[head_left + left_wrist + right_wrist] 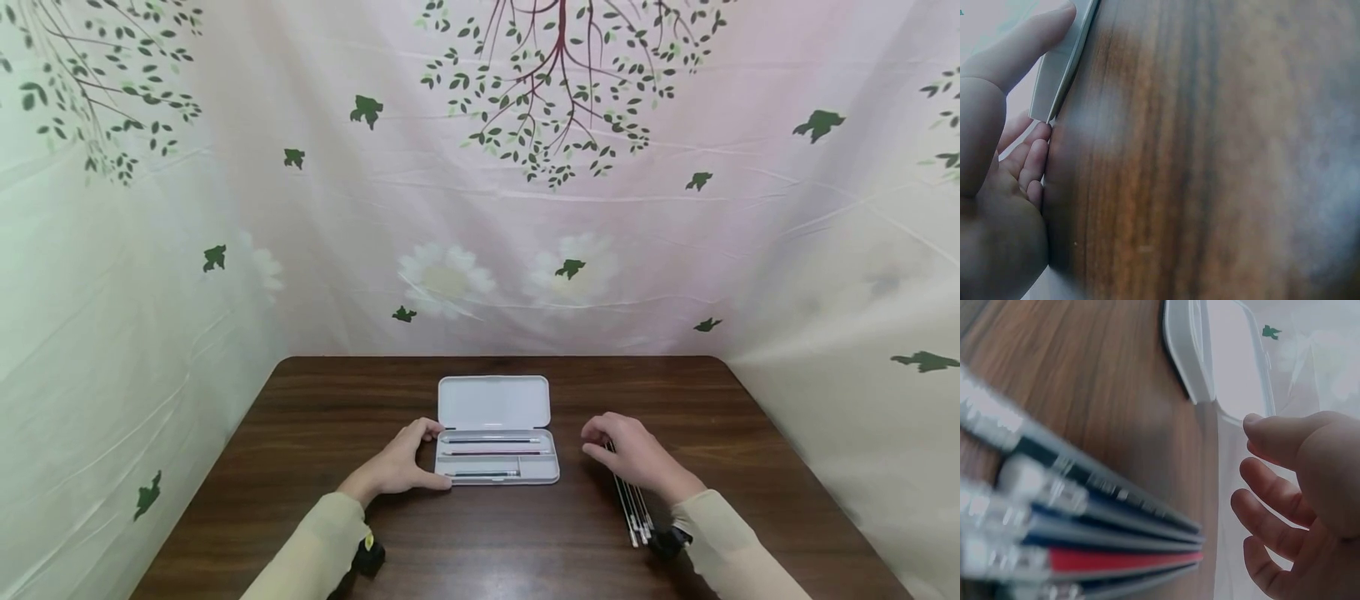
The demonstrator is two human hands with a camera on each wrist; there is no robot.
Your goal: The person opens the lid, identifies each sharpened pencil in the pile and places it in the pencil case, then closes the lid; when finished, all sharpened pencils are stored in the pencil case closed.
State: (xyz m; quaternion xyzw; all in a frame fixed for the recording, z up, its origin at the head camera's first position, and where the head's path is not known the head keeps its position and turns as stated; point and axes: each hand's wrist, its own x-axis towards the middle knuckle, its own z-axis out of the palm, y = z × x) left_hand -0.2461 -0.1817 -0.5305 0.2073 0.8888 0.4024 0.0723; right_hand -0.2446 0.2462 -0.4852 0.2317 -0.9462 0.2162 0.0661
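An open white pencil case (pixel 538 467) lies on the table with its lid (pixel 493 402) tipped back. Three pencils lie inside: a dark one (pixel 491 440), a reddish one (pixel 495 452) and a greenish one (pixel 483 473). My left hand (pixel 401 461) grips the left end of the case, thumb at the front corner and fingers at the back. To the right of the case, my right hand (pixel 633 450) hovers over several loose pencils (pixel 630 507), its fingers loosely bent with nothing between them. The right wrist view shows these pencils close up, one red pencil (pixel 1104 559) among dark ones.
The brown wooden table (pixel 322 400) has rounded far corners. A pale curtain (pixel 487 208) printed with leaves and flowers hangs behind it and on both sides. A dark wrist device (pixel 367 556) sits under the left wrist, another (pixel 667 542) beside the right.
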